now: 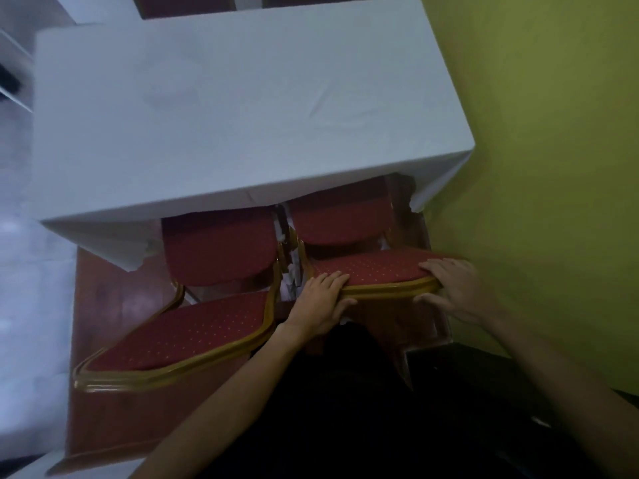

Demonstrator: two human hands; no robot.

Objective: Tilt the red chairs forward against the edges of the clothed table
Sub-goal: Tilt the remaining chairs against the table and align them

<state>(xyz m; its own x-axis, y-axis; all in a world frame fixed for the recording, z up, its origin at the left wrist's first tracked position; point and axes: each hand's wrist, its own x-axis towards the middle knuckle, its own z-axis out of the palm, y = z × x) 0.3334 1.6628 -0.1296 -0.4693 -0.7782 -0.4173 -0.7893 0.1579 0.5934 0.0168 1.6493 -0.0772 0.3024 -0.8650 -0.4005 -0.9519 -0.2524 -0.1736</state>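
A table draped in a white cloth (224, 108) fills the upper middle of the view. Two red chairs with gold frames stand at its near edge, their seats partly under the cloth. The right chair's backrest (377, 267) is gripped at its top rail by both hands: my left hand (321, 302) at the rail's left end, my right hand (453, 288) at its right end. The left chair (193, 333) stands beside it with nobody touching it, its seat (221, 247) showing under the cloth's edge.
A green wall (553, 167) runs close along the right side of the table. Red-brown floor (107, 299) lies under the chairs. More red chair backs (183, 5) show at the table's far side. White surfaces (20, 271) lie to the left.
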